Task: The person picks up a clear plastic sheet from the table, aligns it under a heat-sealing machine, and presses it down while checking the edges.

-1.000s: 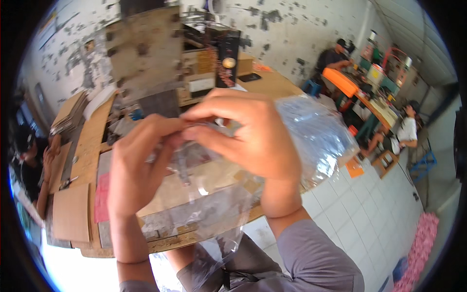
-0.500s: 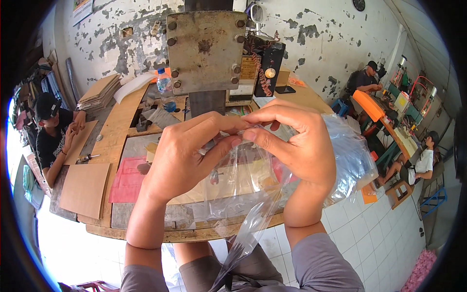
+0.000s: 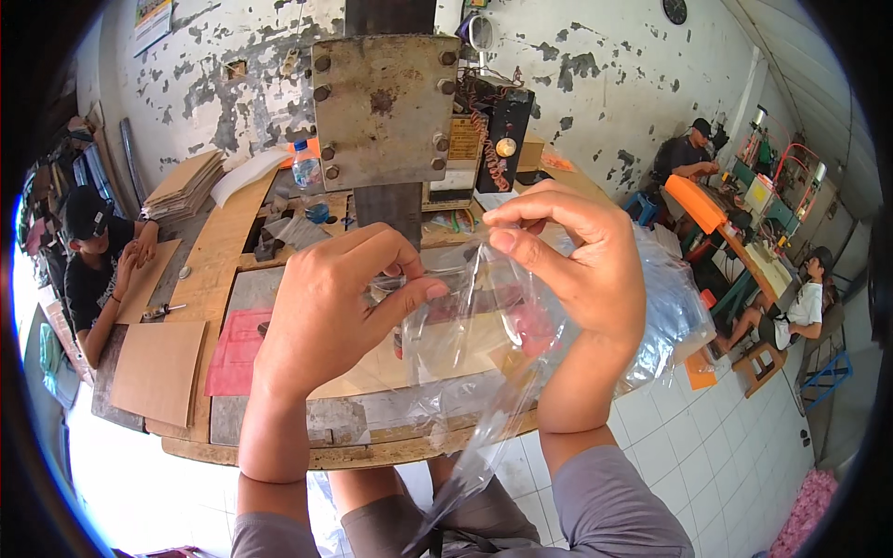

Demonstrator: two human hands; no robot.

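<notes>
A clear plastic sheet (image 3: 470, 344) hangs between my hands over the table and trails down to my lap. My left hand (image 3: 339, 312) pinches its upper left edge between thumb and forefinger. Higher up and to the right, my right hand (image 3: 577, 256) grips the top edge with its fingertips. Below the sheet, a tan board (image 3: 358, 377) lies on the work surface, partly seen through the plastic. Beside my left forearm is a red sheet (image 3: 237, 353). A large pile of clear plastic (image 3: 670, 307) rests just beyond my right wrist.
A bolted metal press head (image 3: 386, 107) stands behind my hands. Brown cardboard sheets (image 3: 158, 372), a screwdriver (image 3: 165, 311) and a water bottle (image 3: 305, 166) are to the left. One person (image 3: 98, 256) sits at the left; two others are at the right near machines (image 3: 767, 200).
My hands have moved apart, the left dropping slightly and the right staying high. The plastic's top edge is now spread between them. The whole view has shifted a little.
</notes>
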